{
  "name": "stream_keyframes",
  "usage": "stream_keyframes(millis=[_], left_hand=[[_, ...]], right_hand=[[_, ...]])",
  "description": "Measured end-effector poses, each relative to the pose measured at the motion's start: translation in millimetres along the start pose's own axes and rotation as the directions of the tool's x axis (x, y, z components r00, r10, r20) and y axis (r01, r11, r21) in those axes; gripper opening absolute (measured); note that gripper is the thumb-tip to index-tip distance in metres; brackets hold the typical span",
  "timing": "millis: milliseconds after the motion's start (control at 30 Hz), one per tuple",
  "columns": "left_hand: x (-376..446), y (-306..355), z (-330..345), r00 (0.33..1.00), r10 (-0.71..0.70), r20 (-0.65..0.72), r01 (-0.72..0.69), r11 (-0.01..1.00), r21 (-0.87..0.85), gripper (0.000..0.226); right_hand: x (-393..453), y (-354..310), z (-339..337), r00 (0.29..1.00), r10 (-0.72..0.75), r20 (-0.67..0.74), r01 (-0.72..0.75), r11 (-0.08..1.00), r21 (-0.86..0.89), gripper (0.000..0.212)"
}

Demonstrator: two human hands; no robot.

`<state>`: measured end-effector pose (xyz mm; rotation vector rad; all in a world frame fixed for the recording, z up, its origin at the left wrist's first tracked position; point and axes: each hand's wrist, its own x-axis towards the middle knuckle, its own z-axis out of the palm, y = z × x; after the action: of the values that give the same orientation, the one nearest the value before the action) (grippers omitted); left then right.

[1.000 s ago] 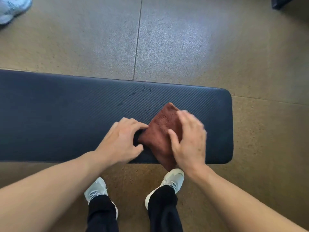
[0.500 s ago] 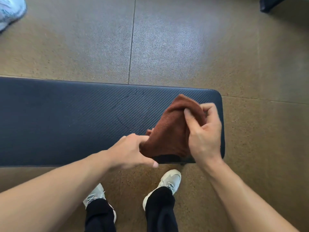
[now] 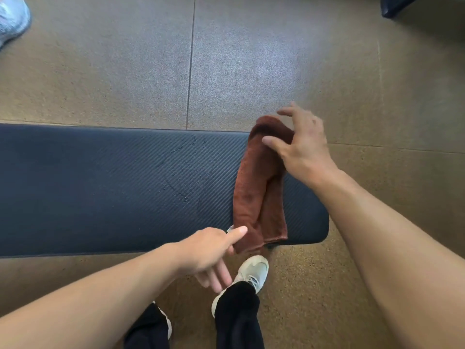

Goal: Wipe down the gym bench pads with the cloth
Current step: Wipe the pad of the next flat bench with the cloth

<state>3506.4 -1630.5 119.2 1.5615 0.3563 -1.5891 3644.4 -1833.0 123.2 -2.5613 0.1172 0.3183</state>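
Observation:
A dark blue ribbed bench pad [image 3: 100, 192] runs from the left edge to just right of centre. A rust-brown cloth [image 3: 259, 192] lies stretched as a long folded strip across the pad's right end, from far edge to near edge. My left hand [image 3: 206, 250] pinches the cloth's near left corner at the pad's front edge, thumb on top, the other fingers hanging down. My right hand [image 3: 302, 147] holds the cloth's raised far end, thumb laid over it and fingers spread beyond the pad's far edge.
Faint wet streaks [image 3: 181, 172] mark the pad left of the cloth. My white shoe [image 3: 251, 270] and dark trouser legs stand just below the pad. Another person's pale shoe [image 3: 12, 18] is at top left. A dark piece of equipment [image 3: 395, 5] sits at top right on the speckled floor.
The cloth went from a folded square under both hands to a long strip pulled across the pad. My right hand moved to the far edge, my left to the near edge.

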Motion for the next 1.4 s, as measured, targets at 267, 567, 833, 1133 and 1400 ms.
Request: stream_keyframes(millis=[267, 567, 833, 1133, 1400], left_hand=[[22, -12, -32, 0.677, 0.421, -0.604, -0.099, 0.865, 0.493, 0.023], [23, -44, -71, 0.387, 0.590, -0.708, 0.177, 0.706, 0.685, 0.077], [22, -57, -93, 0.581, 0.531, -0.617, 0.212, 0.633, 0.744, 0.094], [10, -58, -103, 0.703, 0.498, -0.508, 0.166, 0.580, 0.798, 0.128], [13, -69, -107, 0.672, 0.570, -0.474, 0.124, 0.544, 0.830, 0.130]], right_hand=[[-57, 32, 90, 0.965, -0.122, 0.233, 0.198, 0.920, -0.338, 0.083], [-115, 18, 145, 0.930, -0.261, 0.259, 0.358, 0.805, -0.474, 0.080], [-11, -29, 144, 0.942, -0.232, 0.242, 0.321, 0.834, -0.449, 0.088], [-37, 41, 97, 0.983, -0.132, 0.125, 0.176, 0.869, -0.462, 0.071], [-127, -28, 165, 0.965, -0.216, 0.146, 0.258, 0.879, -0.401, 0.064]])
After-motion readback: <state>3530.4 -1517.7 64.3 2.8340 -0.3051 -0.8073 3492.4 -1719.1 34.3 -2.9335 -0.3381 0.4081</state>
